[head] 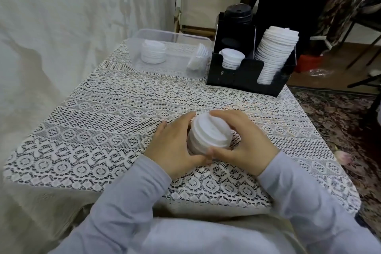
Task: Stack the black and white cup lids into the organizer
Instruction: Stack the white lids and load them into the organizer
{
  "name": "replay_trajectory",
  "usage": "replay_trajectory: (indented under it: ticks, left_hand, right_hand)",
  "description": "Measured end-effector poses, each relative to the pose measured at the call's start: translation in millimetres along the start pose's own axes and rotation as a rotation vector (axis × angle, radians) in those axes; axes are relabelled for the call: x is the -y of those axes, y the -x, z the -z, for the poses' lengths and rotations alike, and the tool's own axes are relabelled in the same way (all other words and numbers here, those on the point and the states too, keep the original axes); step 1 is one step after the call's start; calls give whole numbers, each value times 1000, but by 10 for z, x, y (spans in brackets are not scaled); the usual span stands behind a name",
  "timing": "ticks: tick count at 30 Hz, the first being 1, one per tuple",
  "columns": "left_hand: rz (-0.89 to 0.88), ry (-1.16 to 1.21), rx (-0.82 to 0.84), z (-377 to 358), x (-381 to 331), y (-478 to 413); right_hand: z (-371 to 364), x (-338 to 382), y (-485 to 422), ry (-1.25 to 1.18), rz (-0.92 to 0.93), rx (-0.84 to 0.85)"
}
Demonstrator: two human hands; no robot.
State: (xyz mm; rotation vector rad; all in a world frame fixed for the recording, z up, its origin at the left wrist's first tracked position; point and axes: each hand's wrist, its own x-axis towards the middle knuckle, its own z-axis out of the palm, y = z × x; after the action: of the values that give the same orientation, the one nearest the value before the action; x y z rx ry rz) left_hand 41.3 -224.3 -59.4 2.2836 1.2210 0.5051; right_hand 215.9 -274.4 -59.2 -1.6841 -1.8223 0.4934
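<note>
Both hands are on one short stack of white lids, call it the held stack (208, 132), which sits approx. mid tabletop, a bit toward the near edge. My L hand (173, 146) curls round its left side, w/ fingertips at the far-left rim and thumb along the near base. R hand (245, 142) wraps the right side, fingers arched over the far rim, thumb in at the near base and touching the L thumb. So both hands are cupped and gripping, not spread. The top lid sits slightly off-centre on the ones below. I can't tell if the stack's base is on the lace cloth (103, 109) or just off it.

The black organizer (237, 76) stands at the far right corner of the tabletop. Its front-left slot has a low pile of white lids (232, 57). Its front-right slot has a tall white column (274, 51) that leans right and rises well above the slot wall. A black lid stack (238, 13) stands in the back-left part.

A clear bin (165, 35) is at the far edge, just left of the organizer. Inside it are a short white stack (153, 51) at the left and a few lids tipped on edge (201, 55) at the right end.

Sleeves are pale grey-blue.
</note>
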Motion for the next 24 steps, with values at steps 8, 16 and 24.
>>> replay_trajectory:
  ticks: [8,16,24]
  left_hand:
    - [-37,-18,-12,-7,24,3]
    - [-67,-71,-26,-58,87,-8]
    - [-202,-19,-52,-64,113,23]
  right_hand:
    - [-70,7,-35,55,6,87]
    - [-94,-111,-16,15,16,112]
    - [-121,-122,19,65,36,165]
